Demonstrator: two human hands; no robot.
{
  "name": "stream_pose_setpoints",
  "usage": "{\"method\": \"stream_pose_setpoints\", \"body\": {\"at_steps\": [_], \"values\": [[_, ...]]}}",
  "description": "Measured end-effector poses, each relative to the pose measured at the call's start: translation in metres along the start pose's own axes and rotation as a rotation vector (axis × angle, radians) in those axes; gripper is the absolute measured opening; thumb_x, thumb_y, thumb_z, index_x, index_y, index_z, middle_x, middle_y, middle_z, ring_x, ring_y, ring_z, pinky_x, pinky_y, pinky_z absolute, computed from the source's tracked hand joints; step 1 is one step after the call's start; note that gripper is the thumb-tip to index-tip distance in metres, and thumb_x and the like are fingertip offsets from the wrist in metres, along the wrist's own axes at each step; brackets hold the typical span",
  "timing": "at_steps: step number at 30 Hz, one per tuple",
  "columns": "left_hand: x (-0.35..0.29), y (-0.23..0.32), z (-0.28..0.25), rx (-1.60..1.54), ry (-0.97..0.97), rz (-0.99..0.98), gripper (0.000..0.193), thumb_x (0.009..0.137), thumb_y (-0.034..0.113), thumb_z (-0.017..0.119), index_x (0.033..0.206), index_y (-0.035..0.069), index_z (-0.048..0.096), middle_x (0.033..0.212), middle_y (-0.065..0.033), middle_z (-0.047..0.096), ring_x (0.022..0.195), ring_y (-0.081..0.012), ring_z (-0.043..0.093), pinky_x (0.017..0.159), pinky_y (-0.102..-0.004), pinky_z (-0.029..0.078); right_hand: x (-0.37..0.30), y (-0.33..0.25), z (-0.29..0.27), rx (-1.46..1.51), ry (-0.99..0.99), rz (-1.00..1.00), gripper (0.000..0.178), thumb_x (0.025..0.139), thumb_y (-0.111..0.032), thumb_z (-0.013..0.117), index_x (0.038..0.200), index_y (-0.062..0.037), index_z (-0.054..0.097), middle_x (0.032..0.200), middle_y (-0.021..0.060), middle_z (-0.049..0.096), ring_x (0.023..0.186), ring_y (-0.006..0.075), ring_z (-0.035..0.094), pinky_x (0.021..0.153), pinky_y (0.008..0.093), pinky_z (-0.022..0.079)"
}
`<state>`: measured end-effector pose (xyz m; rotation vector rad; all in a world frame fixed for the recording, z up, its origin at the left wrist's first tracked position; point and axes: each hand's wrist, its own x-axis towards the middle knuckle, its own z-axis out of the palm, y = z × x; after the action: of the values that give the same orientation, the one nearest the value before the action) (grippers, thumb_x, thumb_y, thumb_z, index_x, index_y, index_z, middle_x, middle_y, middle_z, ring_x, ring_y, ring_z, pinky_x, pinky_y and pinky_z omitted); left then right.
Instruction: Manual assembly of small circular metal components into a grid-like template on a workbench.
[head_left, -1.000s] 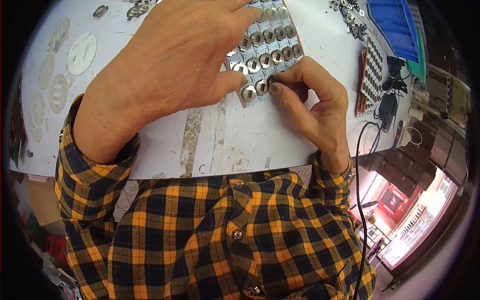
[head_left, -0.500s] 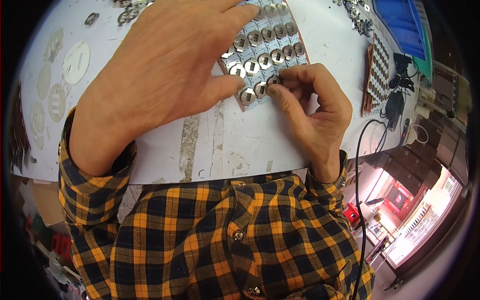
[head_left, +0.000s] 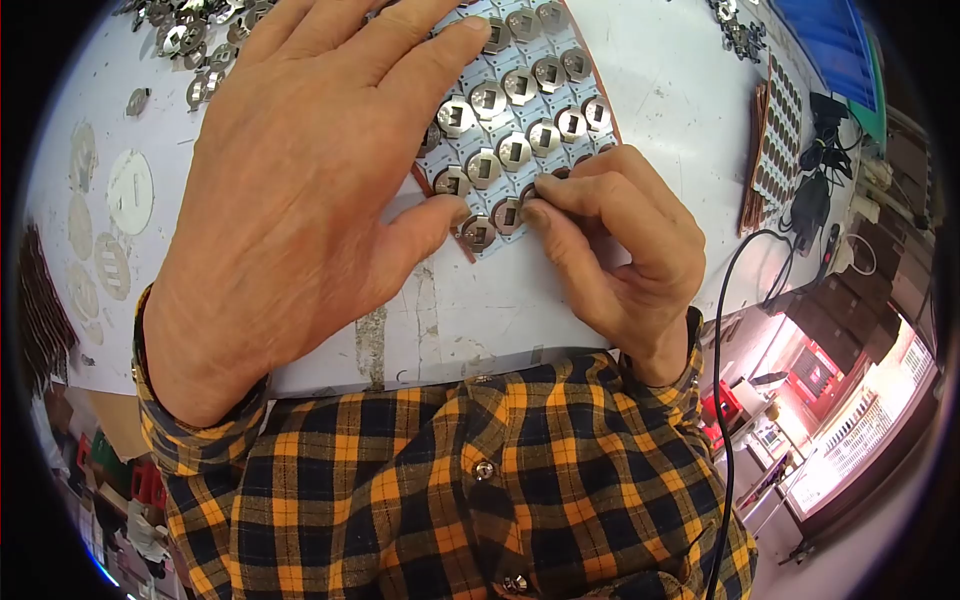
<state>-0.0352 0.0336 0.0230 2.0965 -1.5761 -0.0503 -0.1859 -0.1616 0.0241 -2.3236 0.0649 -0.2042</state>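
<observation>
A panel of light-blue circuit boards (head_left: pixel 549 93) lies tilted on the white table, covered with rows of round metal coin-cell clips (head_left: pixel 515 151). My left hand (head_left: pixel 310 170) spreads over the panel's left side, fingers stretched out and thumb resting by the near left corner. It hides that part of the panel. At the near edge, my right hand (head_left: pixel 620 235) pinches a coin-cell clip (head_left: pixel 529 194) between thumb and forefinger, at the panel surface. The fingertips cover most of this clip, so whether it is seated cannot be made out.
Loose metal clips (head_left: pixel 195 45) are heaped at the far left, with another pile (head_left: pixel 738 32) at the far right. A stack of filled panels (head_left: pixel 772 150) stands right, beside a blue tray (head_left: pixel 828 45) and a black adapter with cables (head_left: pixel 812 205). Dark sheets (head_left: pixel 45 305) lie far left.
The whole scene sits lower in the picture, showing more of the left clip pile. Relative to the panel, both hands stay nearly where they were, the right still pinching at the near edge.
</observation>
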Motion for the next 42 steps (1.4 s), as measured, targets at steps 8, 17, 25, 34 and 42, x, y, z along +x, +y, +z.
{"method": "stream_pose_setpoints", "body": {"at_steps": [8,17,25,34,42], "values": [[0.009,0.002,-0.009,0.039,-0.149,-0.14,0.089,0.062,0.016,0.086,0.144,0.002,0.054,0.158,-0.0159,0.046,0.143,-0.0395,0.043,0.12,-0.0528,0.034,0.01,0.008,-0.013,0.003,0.077,0.125,0.02,0.084,0.002,0.079,0.103,0.0021,0.074,0.083,0.0042,0.067,0.068,0.0071,0.059,0.058,0.0212,0.043],[0.009,0.006,-0.012,0.033,-0.144,-0.105,0.091,0.062,0.017,0.086,0.144,0.001,0.052,0.159,-0.0167,0.045,0.143,-0.0402,0.043,0.119,-0.0539,0.035,0.094,0.104,-0.084,-0.662,0.228,-0.336,0.034,0.091,0.001,0.061,0.124,-0.0045,0.067,0.104,0.0111,0.065,0.076,0.0199,0.062,0.066,0.0307,0.049],[0.008,0.007,-0.011,0.066,-0.167,-0.147,0.093,0.061,0.014,0.087,0.146,0.003,0.053,0.16,-0.0131,0.045,0.147,-0.0379,0.04,0.121,-0.052,0.035,0.044,0.069,-0.088,-0.184,0.34,0.126,0.018,0.089,0.006,0.059,0.103,-0.0009,0.066,0.094,-0.0004,0.066,0.073,0.0069,0.053,0.067,0.0212,0.044],[0.007,0.005,-0.009,0.092,-0.161,-0.141,0.096,0.06,0.015,0.087,0.148,0.007,0.053,0.16,-0.012,0.047,0.147,-0.0379,0.041,0.122,-0.0513,0.036,0.009,0.057,-0.067,-0.171,0.205,0.143,0.022,0.09,0.001,0.072,0.112,-0.0017,0.072,0.097,0.0021,0.074,0.078,0.0079,0.066,0.068,0.0212,0.049],[0.006,0.004,-0.006,0.084,-0.109,-0.106,0.093,0.06,0.015,0.088,0.146,0.006,0.054,0.159,-0.0116,0.048,0.144,-0.0382,0.044,0.12,-0.0506,0.038,0.025,0.07,-0.052,-0.509,0.186,-0.204,0.019,0.09,-0.003,0.075,0.109,-0.0045,0.073,0.103,0.0055,0.072,0.077,0.0114,0.065,0.062,0.0249,0.048]]}}
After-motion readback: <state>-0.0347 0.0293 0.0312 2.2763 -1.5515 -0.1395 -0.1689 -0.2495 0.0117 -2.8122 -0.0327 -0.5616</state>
